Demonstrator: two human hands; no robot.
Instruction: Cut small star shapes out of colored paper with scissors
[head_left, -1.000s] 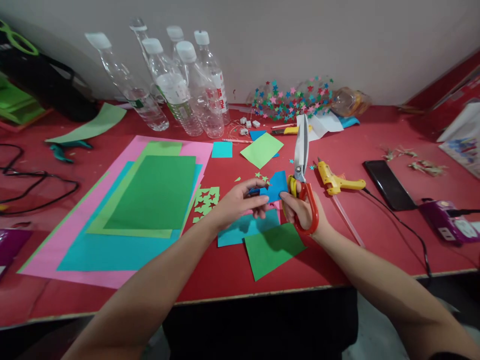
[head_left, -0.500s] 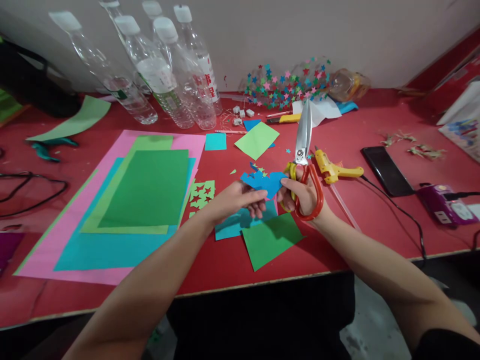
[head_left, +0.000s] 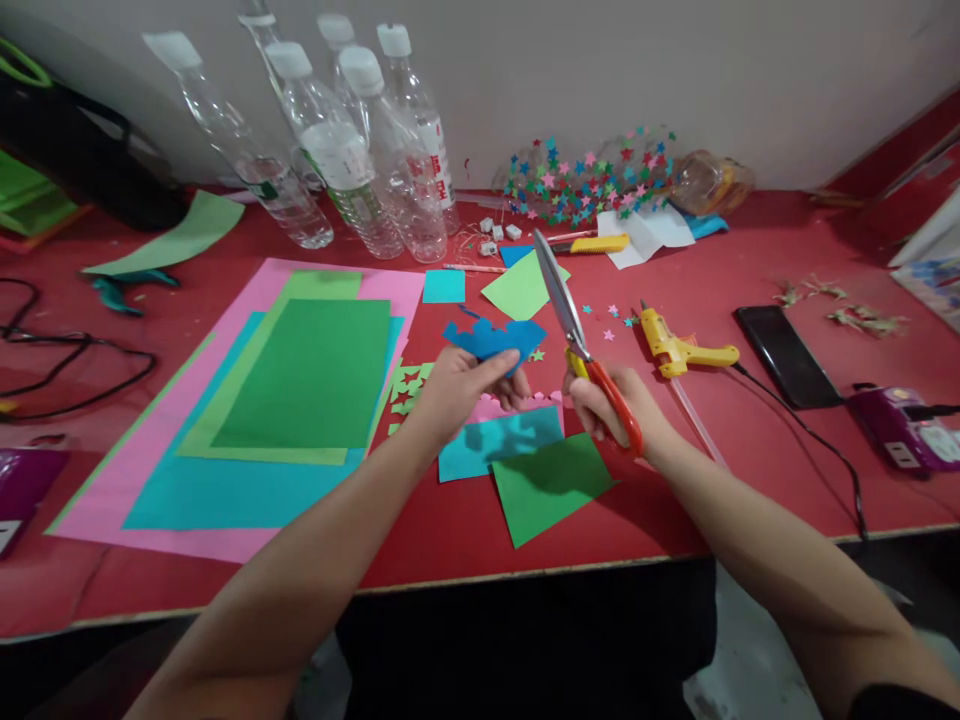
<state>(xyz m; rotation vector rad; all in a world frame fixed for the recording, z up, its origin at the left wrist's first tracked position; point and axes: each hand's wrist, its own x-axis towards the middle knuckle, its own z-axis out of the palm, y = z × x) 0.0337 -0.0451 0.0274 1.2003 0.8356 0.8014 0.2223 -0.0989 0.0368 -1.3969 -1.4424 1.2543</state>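
Pinched in the left hand (head_left: 459, 388), the notched blue paper (head_left: 491, 341) sticks out at one o'clock from it. The right hand (head_left: 595, 405) is wrapped around the handles (head_left: 619, 402) of the scissors (head_left: 576, 342), whose long axis points to eleven o'clock. From there the paper lies at ten o'clock, near the blades (head_left: 557, 285) but not touching them (a teal sheet (head_left: 469, 462) on the tabletop (head_left: 420, 545) below catches shadows).

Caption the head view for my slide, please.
Left fingers holding notched blue paper, right fingers holding scissors, above a red table.
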